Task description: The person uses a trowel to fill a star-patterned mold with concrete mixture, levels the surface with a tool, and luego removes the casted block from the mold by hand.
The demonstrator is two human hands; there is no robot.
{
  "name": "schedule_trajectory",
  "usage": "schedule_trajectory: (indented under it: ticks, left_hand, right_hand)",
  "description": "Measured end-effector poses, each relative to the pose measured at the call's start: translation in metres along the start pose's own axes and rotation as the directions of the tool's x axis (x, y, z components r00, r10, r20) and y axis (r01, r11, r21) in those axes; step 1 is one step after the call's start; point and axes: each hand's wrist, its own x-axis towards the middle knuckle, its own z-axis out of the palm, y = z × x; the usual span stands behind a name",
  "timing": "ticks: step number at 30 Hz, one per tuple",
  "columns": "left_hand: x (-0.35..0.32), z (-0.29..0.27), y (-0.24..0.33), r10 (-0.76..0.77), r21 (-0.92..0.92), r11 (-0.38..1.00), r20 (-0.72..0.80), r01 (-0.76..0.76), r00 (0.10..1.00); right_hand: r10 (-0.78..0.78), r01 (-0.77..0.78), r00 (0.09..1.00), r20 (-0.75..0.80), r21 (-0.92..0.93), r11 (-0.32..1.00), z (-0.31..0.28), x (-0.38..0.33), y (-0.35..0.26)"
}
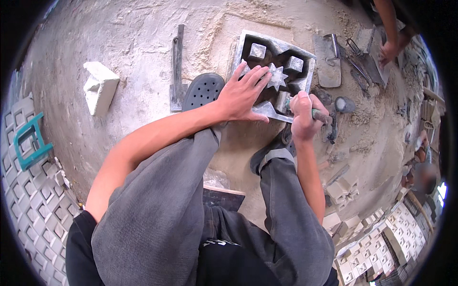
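Note:
Between my feet on the dusty ground lies a grey mould (311,74), squarish, with cube-shaped blocks (257,51) and a star-shaped piece (276,77) inside. My left hand (238,97) rests flat across its left side, fingers stretched out and holding nothing, their tips beside the star. At the mould's near right corner my right hand (303,117) is closed round a short tool with a green and dark handle (324,117). The tool's other end points toward a block at that corner. My fingers hide most of it, so its kind cannot be made out.
A white block (100,88) lies at the left, with a teal stool (33,141) beyond. Flat metal tools (327,71) and a grey cup (344,104) lie right of the mould. Another person's hand (389,52) is at the far right. Patterned pale blocks (372,252) are stacked near right.

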Motion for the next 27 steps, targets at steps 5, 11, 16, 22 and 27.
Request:
schedule_trajectory:
  ticks: [5,11,16,22,27]
  left_hand:
    - [0.015,0.003,0.007,0.041,-0.006,0.999,0.003,-0.041,0.999]
    - [0.003,0.002,-0.002,0.001,-0.005,1.0,-0.002,-0.001,1.0]
    - [0.012,0.003,0.006,0.036,-0.015,0.999,0.015,-0.036,0.999]
    - [0.005,-0.003,0.0,-0.002,-0.003,1.0,0.047,0.002,0.999]
    - [0.015,0.001,0.008,0.019,-0.019,1.0,0.06,-0.017,0.998]
  right_hand:
    - [0.006,-0.02,0.998,-0.066,-0.214,0.977,-0.012,0.02,0.048]
    - [-0.056,0.061,0.998,0.035,-0.147,0.987,-0.003,0.003,0.013]
    - [-0.06,0.087,0.995,0.081,-0.405,0.91,-0.003,0.015,0.026]
    - [-0.076,0.097,0.994,0.078,-0.328,0.94,0.007,0.006,0.006]
    - [-0.066,0.111,0.991,0.118,-0.432,0.895,-0.011,0.02,0.036]
